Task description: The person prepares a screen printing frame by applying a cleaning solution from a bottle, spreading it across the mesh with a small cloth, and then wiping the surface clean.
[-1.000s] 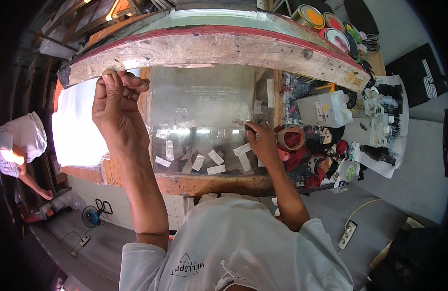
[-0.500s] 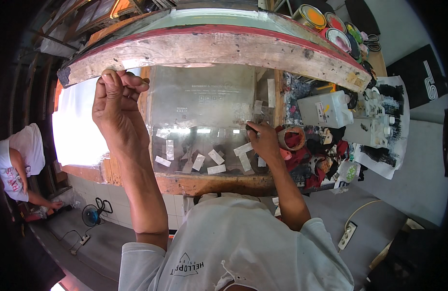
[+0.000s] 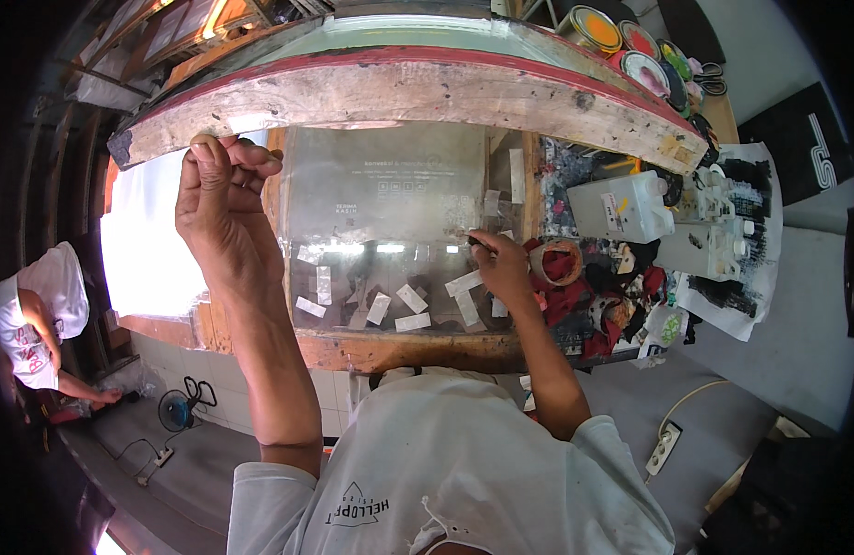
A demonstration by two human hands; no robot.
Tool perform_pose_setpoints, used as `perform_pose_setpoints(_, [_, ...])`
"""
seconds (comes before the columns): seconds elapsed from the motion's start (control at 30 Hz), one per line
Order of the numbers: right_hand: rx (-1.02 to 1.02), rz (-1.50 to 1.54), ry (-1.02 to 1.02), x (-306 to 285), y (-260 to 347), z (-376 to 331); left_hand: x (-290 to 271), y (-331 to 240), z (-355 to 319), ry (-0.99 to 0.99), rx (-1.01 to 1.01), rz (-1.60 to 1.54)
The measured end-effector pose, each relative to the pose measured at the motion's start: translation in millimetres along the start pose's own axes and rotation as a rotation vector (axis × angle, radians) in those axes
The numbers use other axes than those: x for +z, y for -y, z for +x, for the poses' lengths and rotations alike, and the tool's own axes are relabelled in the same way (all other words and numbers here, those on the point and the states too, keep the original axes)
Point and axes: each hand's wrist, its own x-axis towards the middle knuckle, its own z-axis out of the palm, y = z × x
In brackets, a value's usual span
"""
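Note:
A wooden screen frame (image 3: 399, 88), its wood stained and edged in red, is raised over the bench. My left hand (image 3: 225, 190) is closed at its lower left edge, thumb and fingers meeting on the wood. Below the frame, a translucent sheet with small pale print (image 3: 380, 199) lies on the glass-topped board (image 3: 353, 310). Near the sheet's lower right corner, my right hand (image 3: 505, 264) is pinched, with a small dark thing at its fingertips that I cannot make out. Several short strips of pale tape (image 3: 412, 299) are stuck on the board.
Right of the board are plastic jugs (image 3: 621, 208), a cardboard tube (image 3: 558, 264) and stained rags (image 3: 598, 333). Open paint cans (image 3: 595, 30) stand at the far right. A bright white surface (image 3: 154, 236) lies left. Another person (image 3: 43, 314) works at far left, near a small fan (image 3: 174, 410).
My right hand's fingers have shifted very slightly at the sheet's corner. My left hand and the frame stay nearly where they were. The other person has moved a little.

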Motion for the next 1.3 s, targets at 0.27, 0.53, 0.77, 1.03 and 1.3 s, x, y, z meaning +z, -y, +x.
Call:
perform_pose_setpoints(0.27, [0.290, 0.137, 0.179, -17.2, 7.8, 10.4, 8.7, -2.0, -1.0, -0.052, 0.021, -0.002])
perform_pose_setpoints(0.53, [0.391, 0.215, 0.225, -21.3, -1.4, 14.2, 9.7, -2.1, -0.7, -0.048, 0.026, -0.006])
perform_pose_setpoints(0.77, [0.432, 0.322, 0.228, -22.4, -7.1, 16.1, 8.8, -1.2, -0.4, -0.051, 0.021, -0.006])
perform_pose_setpoints(1.03, [-0.040, -0.254, -0.269, 2.0, 2.6, 13.1, 4.1, -0.7, 1.6, -0.002, 0.006, -0.018])
perform_pose_setpoints(1.3, [-0.010, -0.421, -0.158, 10.0, 0.4, 27.0, 1.9, -0.5, 0.0, -0.010, 0.003, -0.019])
